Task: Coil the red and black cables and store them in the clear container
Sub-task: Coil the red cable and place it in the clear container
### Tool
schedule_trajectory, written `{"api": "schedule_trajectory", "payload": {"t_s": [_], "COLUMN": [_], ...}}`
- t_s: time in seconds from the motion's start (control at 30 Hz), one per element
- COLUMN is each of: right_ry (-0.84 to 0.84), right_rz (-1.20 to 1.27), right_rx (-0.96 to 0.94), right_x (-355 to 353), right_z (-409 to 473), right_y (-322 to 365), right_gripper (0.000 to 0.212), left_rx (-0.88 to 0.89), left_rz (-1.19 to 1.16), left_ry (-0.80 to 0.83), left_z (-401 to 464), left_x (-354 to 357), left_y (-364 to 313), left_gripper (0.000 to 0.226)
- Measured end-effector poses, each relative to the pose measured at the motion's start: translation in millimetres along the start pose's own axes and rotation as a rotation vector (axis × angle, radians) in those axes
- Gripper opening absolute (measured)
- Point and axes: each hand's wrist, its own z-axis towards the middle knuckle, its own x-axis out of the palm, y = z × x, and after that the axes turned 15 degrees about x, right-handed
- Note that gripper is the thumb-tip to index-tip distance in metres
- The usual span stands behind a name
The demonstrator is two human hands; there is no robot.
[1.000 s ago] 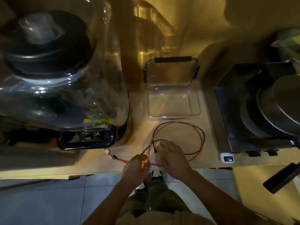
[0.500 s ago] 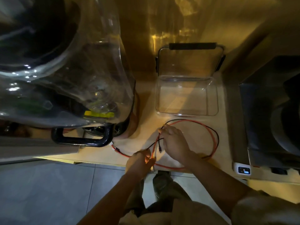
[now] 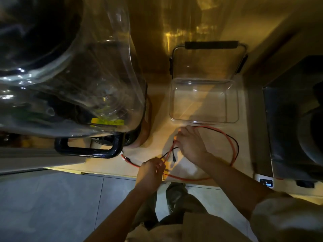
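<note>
A: A dim, yellow-lit wooden counter (image 3: 157, 140), its front edge over grey floor tiles (image 3: 52, 203).

B: And the cables?

A: The red cable (image 3: 231, 145) and black cable (image 3: 237, 145) lie in one wide loop on the counter, just in front of the clear container (image 3: 232, 102), whose lid stands open. The loop's long axis runs from the container toward the front edge.

B: Hands?

A: The left hand (image 3: 150, 173) pinches the strands near the edge; the right hand (image 3: 190, 145) curls round them where they cross.

B: Room?

A: Narrow: a plastic-wrapped appliance (image 3: 70, 75) left, a steel unit (image 3: 288, 128) right.
</note>
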Motion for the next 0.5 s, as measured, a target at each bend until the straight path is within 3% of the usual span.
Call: {"api": "schedule_trajectory", "payload": {"t_s": [0.03, 0.13, 0.33, 0.5], "right_ry": [-0.022, -0.081, -0.161, -0.19], "right_rz": [0.013, 0.097, 0.239, 0.257], "right_rx": [0.0, 0.052, 0.152, 0.249], "right_x": [-4.3, -23.5, -56.3, -79.9], "right_z": [-0.1, -4.2, -20.5, -34.4], "right_y": [-2.0, -9.3, -32.8, -55.3], "right_gripper": [0.008, 0.023, 0.011, 0.028], "left_rx": [0.003, 0.032, 0.082, 0.099], "left_rz": [-0.005, -0.028, -0.133, -0.305], "left_ry": [-0.016, -0.064, -0.157, -0.267], "left_z": [-0.7, -4.7, -11.3, -10.0], "left_x": [-3.5, -14.4, -35.9, -47.4], "left_y": [-0.5, -3.3, -25.8, -43.3], "left_gripper": [0.009, 0.008, 0.014, 0.018]}}
